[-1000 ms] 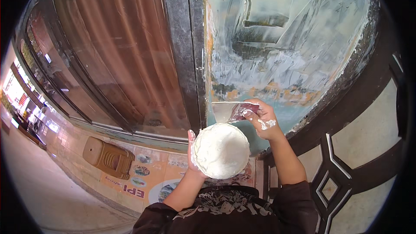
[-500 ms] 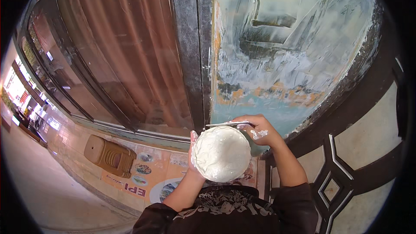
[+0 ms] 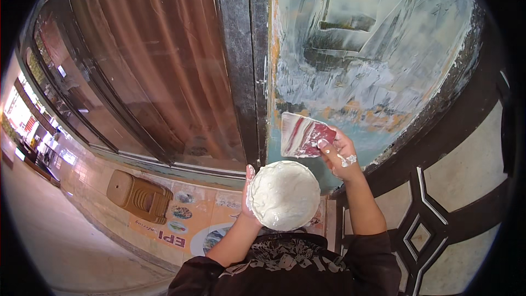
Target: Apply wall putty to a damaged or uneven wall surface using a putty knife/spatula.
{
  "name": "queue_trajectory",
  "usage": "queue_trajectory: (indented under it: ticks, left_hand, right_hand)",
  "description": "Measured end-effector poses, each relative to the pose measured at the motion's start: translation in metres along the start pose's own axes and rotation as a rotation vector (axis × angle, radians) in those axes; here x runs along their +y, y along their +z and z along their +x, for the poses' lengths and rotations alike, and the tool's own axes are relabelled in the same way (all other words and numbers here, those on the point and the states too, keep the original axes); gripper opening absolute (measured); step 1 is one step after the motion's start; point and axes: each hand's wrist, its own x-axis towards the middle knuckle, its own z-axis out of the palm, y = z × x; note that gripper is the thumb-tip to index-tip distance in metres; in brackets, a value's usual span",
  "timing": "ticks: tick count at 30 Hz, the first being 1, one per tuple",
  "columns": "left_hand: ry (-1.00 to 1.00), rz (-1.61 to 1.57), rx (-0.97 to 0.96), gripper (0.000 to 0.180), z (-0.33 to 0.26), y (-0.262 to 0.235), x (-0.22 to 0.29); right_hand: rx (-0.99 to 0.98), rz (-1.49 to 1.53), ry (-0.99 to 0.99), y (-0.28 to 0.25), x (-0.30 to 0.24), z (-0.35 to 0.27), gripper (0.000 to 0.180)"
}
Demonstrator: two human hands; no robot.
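While gripped in the right hand (image 3: 338,156), a wide putty knife (image 3: 302,135) with a red blade body, smeared white, tilted, its broad edge turned left toward the dark post (image 3: 241,66). Fingers clenched round the handle end, white paste caked on the knuckles. Blade just in front of the lower patch of the wall panel (image 3: 367,49); contact with that surface impossible to tell from up here.

Lower and nearer, just left of that hand, a round bowl (image 3: 284,194) heaped with white filler. Cupped from below by the left hand (image 3: 249,197), thumb hooked over the left rim, remaining fingers hidden beneath. Bowl held close against the chest, its far rim just under the knife's lower edge, hands near each other but apart.

Far side, filling the upper right: panel streaked with white and grey strokes over a blue-green coat, orange showing through low down. Left of the post, a big glass pane (image 3: 148,77) with brownish curtain folds behind. Down below at left, a brown plastic stool (image 3: 137,197) lying on a tiled floor beside a printed mat (image 3: 197,230). Right edge, dark frame with pale inset shapes (image 3: 466,175). Bottom centre, dark patterned sleeves and collar.
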Motion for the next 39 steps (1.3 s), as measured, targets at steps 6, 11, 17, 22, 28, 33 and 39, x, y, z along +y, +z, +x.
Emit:
queue_trajectory:
  ticks: [6, 11, 17, 22, 28, 33, 39]
  left_hand:
    - [-0.02, 0.025, -0.017, 0.087, 0.005, 0.008, -0.003]
    - [-0.019, 0.058, 0.02, 0.086, 0.011, 0.003, -0.01]
    - [-0.017, 0.023, 0.029, 0.085, 0.024, 0.006, -0.022]
    - [-0.04, -0.077, -0.03, 0.084, 0.037, 0.005, -0.033]
    - [-0.025, -0.037, -0.025, 0.086, 0.058, 0.007, -0.051]
    - [-0.03, -0.02, 0.013, 0.085, 0.082, 0.005, -0.067]
    - [-0.023, 0.051, 0.084, 0.085, 0.103, 0.001, -0.083]
  right_hand:
    - [0.0, -0.056, 0.066, 0.011, -0.011, -0.011, 0.03]
    - [-0.068, -0.149, 0.033, -0.008, -0.002, -0.016, 0.029]
    - [-0.167, -0.391, 0.081, -0.033, 0.006, -0.018, 0.03]
    - [-0.442, -0.658, 0.192, -0.075, 0.018, -0.017, 0.027]
    - [0.074, -0.109, 0.127, -0.111, 0.004, -0.018, 0.033]
    - [0.031, 0.036, 0.12, -0.126, -0.027, -0.02, 0.032]
    - [-0.148, -0.318, -0.018, -0.151, -0.027, -0.025, 0.025]
